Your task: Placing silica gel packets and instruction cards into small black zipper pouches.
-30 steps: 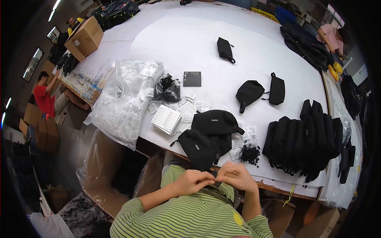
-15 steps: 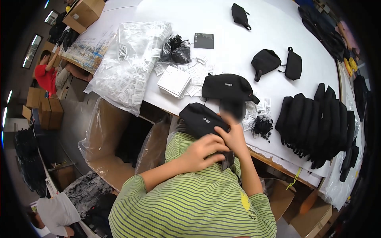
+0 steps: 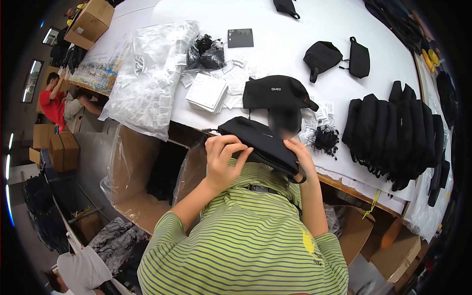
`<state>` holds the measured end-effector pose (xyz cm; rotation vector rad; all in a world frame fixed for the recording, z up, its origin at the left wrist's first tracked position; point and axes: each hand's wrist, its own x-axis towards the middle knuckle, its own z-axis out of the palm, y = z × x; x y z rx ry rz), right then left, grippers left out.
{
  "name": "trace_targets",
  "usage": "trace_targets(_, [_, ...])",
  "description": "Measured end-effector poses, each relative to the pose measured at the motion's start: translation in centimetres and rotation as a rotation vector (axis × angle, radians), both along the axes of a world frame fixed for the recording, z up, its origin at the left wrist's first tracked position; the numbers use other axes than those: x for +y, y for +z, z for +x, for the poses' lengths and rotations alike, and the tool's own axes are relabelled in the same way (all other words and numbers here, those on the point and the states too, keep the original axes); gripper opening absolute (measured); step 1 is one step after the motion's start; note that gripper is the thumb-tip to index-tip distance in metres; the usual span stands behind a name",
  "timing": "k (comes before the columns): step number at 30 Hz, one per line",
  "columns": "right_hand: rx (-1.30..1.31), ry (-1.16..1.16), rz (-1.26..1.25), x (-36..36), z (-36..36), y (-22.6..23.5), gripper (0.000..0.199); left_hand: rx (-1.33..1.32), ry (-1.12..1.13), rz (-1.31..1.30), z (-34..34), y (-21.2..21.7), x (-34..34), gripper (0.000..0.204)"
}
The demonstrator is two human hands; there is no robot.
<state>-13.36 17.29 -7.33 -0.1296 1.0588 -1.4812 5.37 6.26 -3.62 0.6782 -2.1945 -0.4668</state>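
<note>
The right hand (image 3: 303, 158) is gripping the black pouch (image 3: 265, 146) near the table (image 3: 206, 14) edge; whether the left hand (image 3: 223, 161) is pinching it, I cannot tell. A slackening right grip could be risking a drop.

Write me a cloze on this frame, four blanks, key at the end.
1. The pouch at the person's hands is ____ in colour.
2. Of the two hands, the one nearest the pouch's loop is the ____ one.
3. In the picture, the clear plastic bag lies to the ____ of the card stack.
4. The cards in that stack are ____ in colour.

Missing words: black; right; left; white.
</note>
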Motion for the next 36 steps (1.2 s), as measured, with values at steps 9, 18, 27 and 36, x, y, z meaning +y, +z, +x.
trace_targets(9, [0.001, 0.069, -0.009, 0.8, 0.3, 0.6, 0.037, -0.142, -0.250, -0.048, -0.6, 0.7, -0.5, 0.022])
trace_targets(18, [0.006, 0.177, -0.027, 1.8, 0.7, 1.8, 0.039, -0.091, -0.347, -0.090, 0.0, 1.1, -1.4, 0.029])
trace_targets(27, [0.374, 0.399, 0.009, 5.7, 1.4, 2.4, 0.065, -0.281, -0.251, 1.047, 1.4, 0.6, -1.9, 0.024])
trace_targets(36, [0.018, -0.219, -0.709, 9.7, -3.1, 1.6, 0.038, -0.717, -0.853, 1.195, 0.5, 2.5, -3.0, 0.037])
